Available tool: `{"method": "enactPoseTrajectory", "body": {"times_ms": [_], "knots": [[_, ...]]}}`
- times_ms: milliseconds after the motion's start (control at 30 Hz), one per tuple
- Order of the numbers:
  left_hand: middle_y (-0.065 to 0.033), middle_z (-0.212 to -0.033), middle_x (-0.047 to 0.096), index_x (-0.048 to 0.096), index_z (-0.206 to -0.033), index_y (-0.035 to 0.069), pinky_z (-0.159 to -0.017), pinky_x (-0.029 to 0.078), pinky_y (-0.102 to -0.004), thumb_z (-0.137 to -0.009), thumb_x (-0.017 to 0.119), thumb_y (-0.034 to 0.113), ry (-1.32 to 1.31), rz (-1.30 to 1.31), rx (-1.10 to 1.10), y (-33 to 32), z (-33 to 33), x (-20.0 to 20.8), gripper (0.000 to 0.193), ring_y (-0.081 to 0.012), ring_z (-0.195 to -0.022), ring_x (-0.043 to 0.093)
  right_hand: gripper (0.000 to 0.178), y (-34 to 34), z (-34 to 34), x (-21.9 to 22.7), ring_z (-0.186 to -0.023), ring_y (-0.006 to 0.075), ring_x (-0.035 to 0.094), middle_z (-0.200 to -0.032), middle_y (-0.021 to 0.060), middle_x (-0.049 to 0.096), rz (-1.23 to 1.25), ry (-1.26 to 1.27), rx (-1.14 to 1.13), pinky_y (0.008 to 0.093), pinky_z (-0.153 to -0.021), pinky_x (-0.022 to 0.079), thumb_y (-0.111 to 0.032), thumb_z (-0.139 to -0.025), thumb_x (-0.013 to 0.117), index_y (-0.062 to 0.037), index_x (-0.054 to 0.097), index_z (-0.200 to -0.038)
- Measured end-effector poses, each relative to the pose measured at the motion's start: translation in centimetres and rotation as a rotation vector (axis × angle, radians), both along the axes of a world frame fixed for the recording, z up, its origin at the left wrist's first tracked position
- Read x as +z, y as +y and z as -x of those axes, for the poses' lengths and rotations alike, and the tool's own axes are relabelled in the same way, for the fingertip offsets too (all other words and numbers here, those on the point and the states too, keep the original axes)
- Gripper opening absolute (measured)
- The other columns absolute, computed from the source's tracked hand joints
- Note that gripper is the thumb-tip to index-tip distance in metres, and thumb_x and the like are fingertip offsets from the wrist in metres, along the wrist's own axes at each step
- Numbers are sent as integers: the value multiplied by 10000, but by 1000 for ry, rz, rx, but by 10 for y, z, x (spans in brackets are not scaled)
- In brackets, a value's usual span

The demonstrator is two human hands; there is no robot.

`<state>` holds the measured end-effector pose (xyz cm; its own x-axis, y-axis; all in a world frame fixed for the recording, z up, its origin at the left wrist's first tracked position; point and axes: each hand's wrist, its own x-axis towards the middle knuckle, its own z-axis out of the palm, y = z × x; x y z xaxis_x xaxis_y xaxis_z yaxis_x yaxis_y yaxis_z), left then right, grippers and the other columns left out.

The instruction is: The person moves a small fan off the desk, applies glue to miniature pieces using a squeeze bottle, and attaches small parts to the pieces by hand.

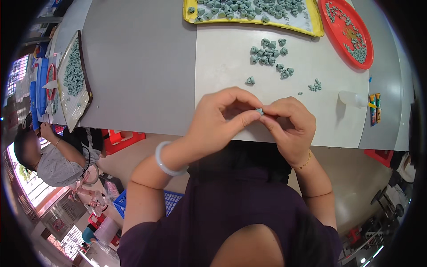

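Near the table's front edge, a small grey-green molded piece (259,111) is pinched between the fingertips of both hands. My left hand (218,113) grips it from the left with thumb and index finger. My right hand (293,124) closes on it from the right; how the fingers share it is partly hidden. Just beyond my hands lies a single grey-green piece (250,80), with a loose cluster of similar lumpy pieces (269,52) farther back. To the right is a little pile of smaller grey-green bits (315,85).
A yellow-rimmed tray (253,21) of grey-green pieces stands at the back. Right of it is a red oval tray (334,44) of small bits. A translucent bottle (351,99) lies near glue tubes (376,109). Another person (62,155) sits far left by another tray (66,104).
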<state>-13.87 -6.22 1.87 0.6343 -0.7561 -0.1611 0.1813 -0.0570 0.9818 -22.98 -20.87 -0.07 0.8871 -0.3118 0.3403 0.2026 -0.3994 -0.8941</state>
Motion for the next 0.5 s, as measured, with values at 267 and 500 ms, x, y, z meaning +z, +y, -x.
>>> {"method": "enactPoseTrajectory", "body": {"times_ms": [267, 500], "knots": [[-43, -813, 611, 597, -924, 2, -646, 463, -237, -798, 628, 77, -570, -213, 127, -44, -109, 23, 150, -100, -718, 573, 269, -3, 2, 2, -666, 116, 558, -757, 54, 564, -133, 63, 13, 221, -613, 457, 54, -702, 638, -2, 595, -962], [-43, -759, 599, 610, -942, 40, -611, 450, -243, -770, 653, 108, -1023, -237, 49, -24, -77, 10, 190, -110, -672, 565, 207, -4, 6, 1, -718, 112, 552, -809, 56, 552, -174, 73, 72, 220, -657, 453, 68, -756, 585, 24, 571, -958]]}}
